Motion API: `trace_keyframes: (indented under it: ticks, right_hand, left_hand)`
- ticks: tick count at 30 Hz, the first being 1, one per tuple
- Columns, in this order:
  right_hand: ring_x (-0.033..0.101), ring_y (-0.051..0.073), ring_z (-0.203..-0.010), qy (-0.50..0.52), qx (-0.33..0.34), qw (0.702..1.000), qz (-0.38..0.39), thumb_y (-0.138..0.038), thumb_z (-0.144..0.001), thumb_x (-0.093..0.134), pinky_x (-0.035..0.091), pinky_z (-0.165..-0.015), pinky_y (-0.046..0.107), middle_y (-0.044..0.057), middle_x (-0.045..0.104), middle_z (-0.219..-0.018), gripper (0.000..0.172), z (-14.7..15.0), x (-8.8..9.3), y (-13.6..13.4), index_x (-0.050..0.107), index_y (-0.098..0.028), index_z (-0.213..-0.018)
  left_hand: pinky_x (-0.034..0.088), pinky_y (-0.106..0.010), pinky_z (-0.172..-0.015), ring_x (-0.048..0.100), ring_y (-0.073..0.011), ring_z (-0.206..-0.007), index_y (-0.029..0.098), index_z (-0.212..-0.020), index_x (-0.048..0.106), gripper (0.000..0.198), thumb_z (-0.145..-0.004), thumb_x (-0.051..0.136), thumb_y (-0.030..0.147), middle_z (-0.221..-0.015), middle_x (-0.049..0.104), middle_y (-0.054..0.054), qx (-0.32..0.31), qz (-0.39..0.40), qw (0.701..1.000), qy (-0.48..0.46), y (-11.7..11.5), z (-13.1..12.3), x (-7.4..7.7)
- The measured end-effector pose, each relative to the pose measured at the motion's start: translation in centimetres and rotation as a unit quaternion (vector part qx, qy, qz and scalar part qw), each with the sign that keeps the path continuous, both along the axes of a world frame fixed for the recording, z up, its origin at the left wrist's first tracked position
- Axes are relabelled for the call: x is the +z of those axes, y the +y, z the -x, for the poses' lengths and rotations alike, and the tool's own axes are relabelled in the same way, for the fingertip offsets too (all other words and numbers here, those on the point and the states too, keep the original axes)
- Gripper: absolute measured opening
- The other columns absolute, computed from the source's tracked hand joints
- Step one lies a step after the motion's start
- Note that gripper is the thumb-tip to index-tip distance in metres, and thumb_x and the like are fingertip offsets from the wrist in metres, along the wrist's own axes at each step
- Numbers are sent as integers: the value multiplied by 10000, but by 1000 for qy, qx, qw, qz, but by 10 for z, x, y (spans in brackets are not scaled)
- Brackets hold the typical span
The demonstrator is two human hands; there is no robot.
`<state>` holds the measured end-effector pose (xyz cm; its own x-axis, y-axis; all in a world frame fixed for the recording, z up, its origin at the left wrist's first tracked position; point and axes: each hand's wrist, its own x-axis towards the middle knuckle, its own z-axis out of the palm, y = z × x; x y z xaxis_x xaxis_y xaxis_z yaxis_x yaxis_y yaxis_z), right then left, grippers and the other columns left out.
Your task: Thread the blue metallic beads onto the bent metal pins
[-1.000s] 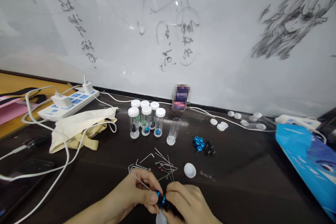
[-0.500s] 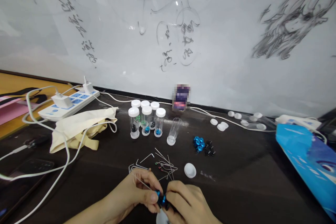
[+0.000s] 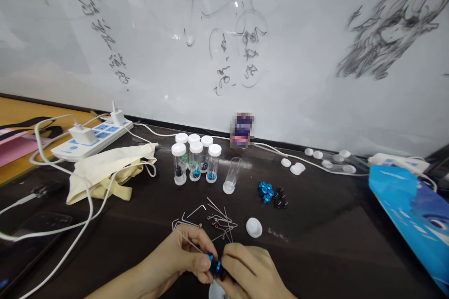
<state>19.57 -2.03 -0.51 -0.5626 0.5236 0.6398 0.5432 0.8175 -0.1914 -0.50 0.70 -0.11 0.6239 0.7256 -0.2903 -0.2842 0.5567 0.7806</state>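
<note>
Blue nut [image 3: 214, 265] sat pinched between left hand [image 3: 182, 256] and right hand [image 3: 245, 271], fingertips pressed together. Left also gripped a thin hex key [image 3: 189, 239], apparently.

Pixelated card [image 3: 242, 130], pinched blue part [image 3: 214, 266] — too small to identify, white item [image 3: 215, 292] — edge-cropped

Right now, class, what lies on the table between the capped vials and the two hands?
Loose bent wires, seen in the head view; left hand and right hand pinch a blue-and-black piece.

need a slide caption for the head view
Left hand and right hand work a thin wire and small blue part, capped vials behind.
</note>
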Motion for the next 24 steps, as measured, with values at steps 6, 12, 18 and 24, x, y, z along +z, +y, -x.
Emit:
trace_keyframes:
  ticks: [6, 12, 18, 24]
  right_hand:
    - [511, 121, -483, -22, -12, 1000, 9, -413, -1024, 291, 365, -470, 253, -2, 563, -567, 513, -2, -7, 0, 563, -175, -660]
    - [548, 120, -504, -15, -11, 999, 27, -386, -1030, 280, 375, -486, 243, 4, 597, -615, 470, -1, -2, -1, 565, -172, -723]
    - [545, 106, -495, 3, -2, 1000, -2, -270, -1009, 411, 398, -489, 225, 14, 641, -713, 242, -2, 1, -2, 577, -165, -868]
    - [568, 120, -509, 13, -13, 999, 47, -386, -1019, 321, 408, -501, 231, 2, 604, -623, 399, -1, 0, -2, 533, -179, -753]
  left_hand:
    - [540, -191, -532, 671, -125, -534, 106, -717, 734, 171, -606, 850, 165, -621, 689, -34, -19, 5, 1000, -1, -1, -1, 3]
    - [542, -197, -543, 675, -130, -547, 109, -721, 730, 169, -612, 847, 164, -627, 690, -35, -13, 0, 1000, 0, -1, -1, 2]
    - [528, -183, -542, 677, -131, -571, 108, -736, 727, 179, -622, 847, 175, -640, 692, -41, 1, -5, 1000, 0, 0, 1, 0]
    - [542, -201, -541, 686, -148, -568, 106, -729, 729, 182, -613, 850, 178, -651, 701, -53, -11, -4, 1000, -7, 0, 0, -1]
